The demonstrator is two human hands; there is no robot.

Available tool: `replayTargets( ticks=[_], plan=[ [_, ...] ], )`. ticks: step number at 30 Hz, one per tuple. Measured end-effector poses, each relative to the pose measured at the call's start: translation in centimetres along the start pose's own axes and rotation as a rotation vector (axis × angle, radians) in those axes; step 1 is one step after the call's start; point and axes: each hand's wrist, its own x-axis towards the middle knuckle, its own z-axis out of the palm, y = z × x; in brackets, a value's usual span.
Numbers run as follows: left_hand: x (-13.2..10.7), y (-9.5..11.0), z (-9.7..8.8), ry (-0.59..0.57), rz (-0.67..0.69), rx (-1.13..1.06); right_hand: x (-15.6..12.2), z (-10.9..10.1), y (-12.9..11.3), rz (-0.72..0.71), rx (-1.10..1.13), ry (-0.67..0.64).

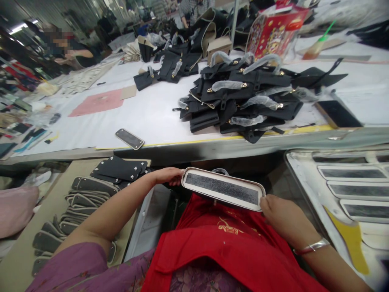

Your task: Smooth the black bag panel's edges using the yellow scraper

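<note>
Between my two hands is a handbag, its long cream bottom with rounded corners turned up toward me and a rough dark strip along the middle. The fingers of my left hand are closed on its left end. At the right end, my right hand pinches the edge with thumb and fingers. A plastic-wrapped handle shows just behind the far edge. The rest of the bag's body is mostly hidden below.
Black bags with wrapped handles are heaped on the white table. A phone and a loose grey base piece lie near its edge. Grey panels are stacked at left. A tray at right holds cream-edged pieces and a yellow scraper.
</note>
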Motion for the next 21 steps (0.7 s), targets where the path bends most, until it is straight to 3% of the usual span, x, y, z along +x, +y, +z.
replayTargets(
  ticks=[3,11,13,18,21],
  plan=[
    [0.3,-1.7,0.1,-0.036,0.043,-0.350,0.1,-0.2,-0.1,-0.030,-0.077,-0.072],
    [2.0,-3.2,1.4,-0.001,0.049,-0.477,0.3,1.1,0.5,-0.015,-0.111,-0.078],
    [1.9,-2.8,1.3,0.016,0.019,-0.460,0.2,1.4,0.7,-0.015,-0.100,-0.091],
    [1.5,-0.5,0.5,0.121,-0.085,-0.124,0.5,1.2,0.9,-0.006,-0.017,-0.128],
    [1.5,0.2,0.3,0.141,-0.109,-0.063,1.1,0.8,0.8,0.031,0.068,-0.127]
  ],
)
